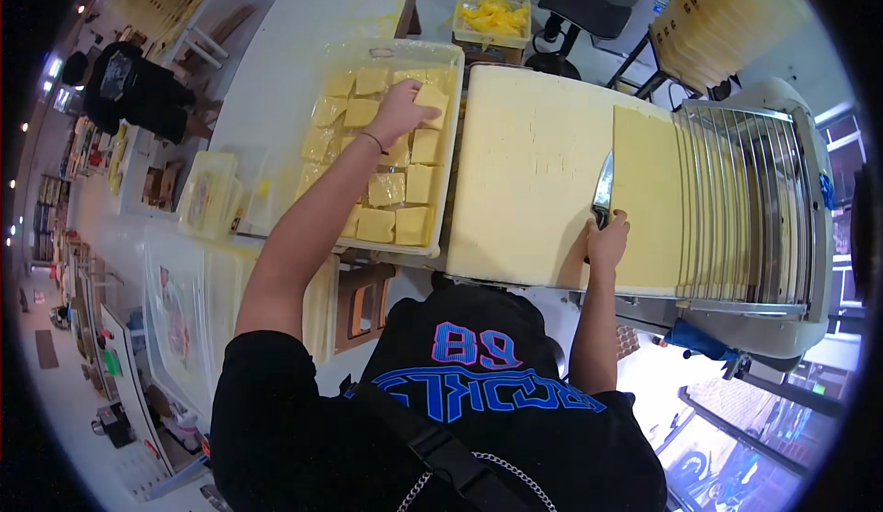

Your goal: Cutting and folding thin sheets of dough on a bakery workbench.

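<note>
My left hand (406, 111) grips a pale yellow square block (430, 98) near the upper right of a plastic tray (449, 190). The tray holds several similar blocks, some with plastic film around them. My right hand (607, 236) is closed on the black handle of a knife (603, 185), whose blade points away from me along the straight left edge of a yellow sheet (653, 190). The sheet lies on the pale belt (524, 172) of a machine and reaches under a metal bar guard (736, 208) at the right.
A bin (492, 15) of yellow scraps and a black stool (584, 11) stand beyond. Stacked trays (727, 15) are at upper right. A white table (276, 80), plastic lids (207, 195) and lidded tubs (198, 300) are left. A co-worker (138, 89) stands at far left.
</note>
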Demonstrator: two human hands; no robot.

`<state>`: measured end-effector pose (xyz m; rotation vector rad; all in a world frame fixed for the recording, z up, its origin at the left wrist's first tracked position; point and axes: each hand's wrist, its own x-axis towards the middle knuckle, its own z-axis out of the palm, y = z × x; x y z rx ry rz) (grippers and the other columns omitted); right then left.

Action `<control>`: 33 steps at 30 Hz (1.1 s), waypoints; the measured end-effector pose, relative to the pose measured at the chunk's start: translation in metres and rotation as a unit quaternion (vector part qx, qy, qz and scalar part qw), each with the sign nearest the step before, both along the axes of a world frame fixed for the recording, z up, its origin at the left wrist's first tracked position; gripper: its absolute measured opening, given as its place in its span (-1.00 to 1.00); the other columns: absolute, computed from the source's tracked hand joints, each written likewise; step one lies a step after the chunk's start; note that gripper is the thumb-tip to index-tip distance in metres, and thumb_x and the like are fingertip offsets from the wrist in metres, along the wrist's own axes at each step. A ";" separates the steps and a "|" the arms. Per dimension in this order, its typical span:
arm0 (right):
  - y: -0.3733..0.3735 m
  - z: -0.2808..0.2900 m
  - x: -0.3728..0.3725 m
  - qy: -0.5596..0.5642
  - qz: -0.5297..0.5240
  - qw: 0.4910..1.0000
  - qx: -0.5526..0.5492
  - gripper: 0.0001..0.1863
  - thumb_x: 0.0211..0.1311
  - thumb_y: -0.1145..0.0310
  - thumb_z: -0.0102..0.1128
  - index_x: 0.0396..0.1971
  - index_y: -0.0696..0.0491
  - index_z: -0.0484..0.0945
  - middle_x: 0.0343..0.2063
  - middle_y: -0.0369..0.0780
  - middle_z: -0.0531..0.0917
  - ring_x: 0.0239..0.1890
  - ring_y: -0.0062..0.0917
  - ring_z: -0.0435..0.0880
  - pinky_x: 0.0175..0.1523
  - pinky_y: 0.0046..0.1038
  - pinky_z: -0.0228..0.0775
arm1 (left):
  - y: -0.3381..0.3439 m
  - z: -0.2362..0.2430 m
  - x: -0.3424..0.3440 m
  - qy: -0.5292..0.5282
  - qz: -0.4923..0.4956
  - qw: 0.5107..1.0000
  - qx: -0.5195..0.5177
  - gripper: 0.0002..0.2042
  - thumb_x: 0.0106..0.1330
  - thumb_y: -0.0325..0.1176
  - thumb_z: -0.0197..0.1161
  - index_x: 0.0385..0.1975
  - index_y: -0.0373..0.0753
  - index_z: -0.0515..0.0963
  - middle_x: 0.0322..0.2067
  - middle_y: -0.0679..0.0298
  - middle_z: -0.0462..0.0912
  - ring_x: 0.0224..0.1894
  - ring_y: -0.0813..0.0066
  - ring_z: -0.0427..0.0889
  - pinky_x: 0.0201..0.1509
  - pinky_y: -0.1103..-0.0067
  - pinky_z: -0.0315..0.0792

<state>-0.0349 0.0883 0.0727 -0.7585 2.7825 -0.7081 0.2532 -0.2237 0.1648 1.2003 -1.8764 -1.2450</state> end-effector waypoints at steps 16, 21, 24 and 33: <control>0.006 -0.007 0.012 0.028 -0.001 0.999 -0.033 -0.55 0.11 0.39 0.20 0.02 0.16 0.40 -0.11 0.00 0.53 -0.12 -0.09 0.58 0.00 -0.24 0.44 | -0.039 0.087 -0.001 -0.340 -0.335 0.878 0.039 -0.88 -0.06 -0.49 0.24 -0.47 -0.29 0.58 -0.57 0.33 0.51 -0.53 0.54 0.42 -0.42 0.65 0.32; 0.010 -0.003 0.032 -0.064 0.004 0.998 0.019 -0.55 0.08 0.37 0.24 0.00 0.15 0.44 -0.14 -0.01 0.57 -0.15 -0.14 0.60 -0.05 -0.27 0.45 | -0.056 0.063 -0.007 -0.291 -0.334 0.896 -0.039 -0.87 0.01 -0.48 0.23 -0.41 -0.29 0.59 -0.58 0.32 0.51 -0.54 0.57 0.45 -0.45 0.68 0.34; 0.015 -0.010 0.043 -0.007 0.009 1.000 0.018 -0.58 0.08 0.36 0.23 -0.03 0.15 0.46 -0.17 -0.02 0.59 -0.18 -0.14 0.61 -0.08 -0.27 0.45 | -0.061 0.040 0.005 -0.214 -0.302 0.927 0.057 -0.84 0.05 -0.47 0.23 -0.35 -0.31 0.59 -0.58 0.32 0.52 -0.54 0.58 0.46 -0.46 0.70 0.34; 0.014 -0.004 0.034 -0.011 0.059 0.998 -0.020 -0.65 0.10 0.37 0.16 -0.10 0.17 0.51 -0.35 -0.02 0.63 -0.30 -0.13 0.62 -0.16 -0.26 0.46 | -0.040 0.017 -0.003 -0.116 -0.164 0.967 0.160 -0.75 0.09 -0.49 0.12 -0.21 -0.35 0.54 -0.56 0.26 0.54 -0.58 0.58 0.45 -0.50 0.70 0.32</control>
